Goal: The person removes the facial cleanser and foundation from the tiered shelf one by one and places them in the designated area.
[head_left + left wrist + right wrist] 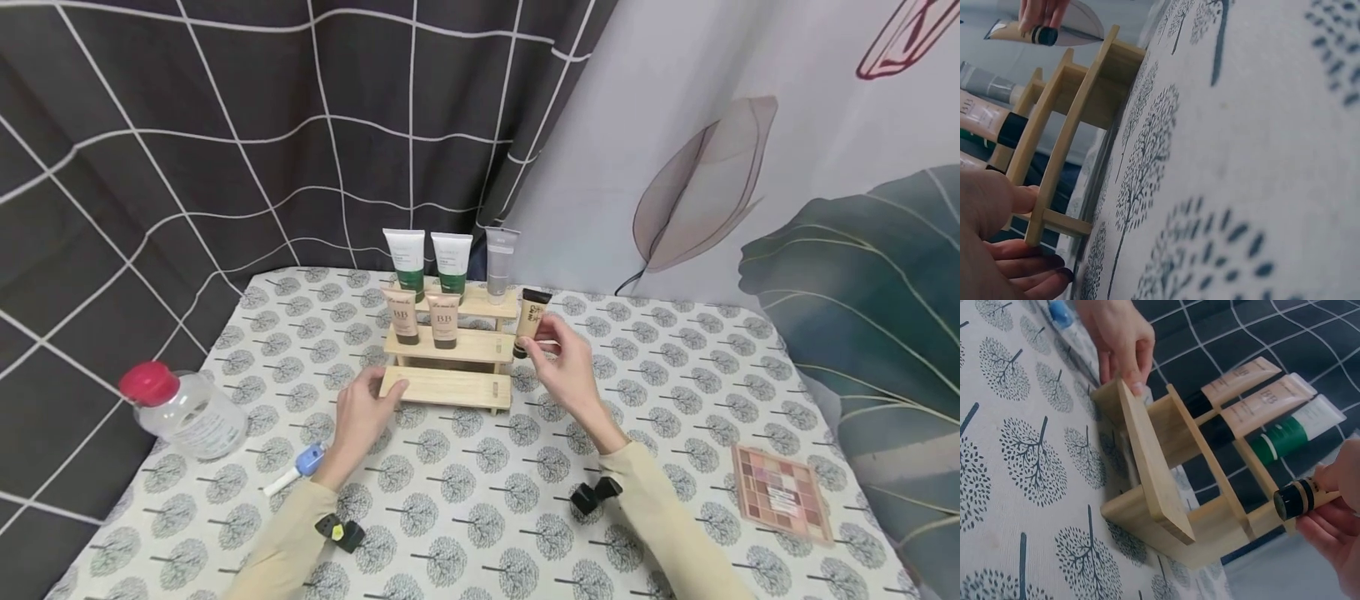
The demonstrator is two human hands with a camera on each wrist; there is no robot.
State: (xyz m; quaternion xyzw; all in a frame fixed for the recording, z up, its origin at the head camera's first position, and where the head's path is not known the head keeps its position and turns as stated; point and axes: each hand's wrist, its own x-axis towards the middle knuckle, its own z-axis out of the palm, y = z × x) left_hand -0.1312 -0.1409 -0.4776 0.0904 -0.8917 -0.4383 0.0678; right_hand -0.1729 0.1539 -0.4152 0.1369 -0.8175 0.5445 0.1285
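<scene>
A three-step wooden rack [450,387] stands on the table. My left hand [363,417] grips the left end of its lowest step, thumb on top. Between thumb and fingers, my right hand [562,362] pinches a tan tube with black ends [532,321], held upright just right of the middle step. In the right wrist view the tube's black cap [1291,500] shows beside the rack. Two pink BB cream tubes [444,321] stand on the middle step. On the top step are two white-and-green tubes [452,258] and a grey tube [500,262].
A clear bottle with a red cap [183,412] stands at the left. Near my left forearm lies a blue-and-white stick-like item [298,467]. An eyeshadow palette [782,493] lies at the right. A dark checked curtain [247,133] hangs behind the patterned tablecloth [480,533].
</scene>
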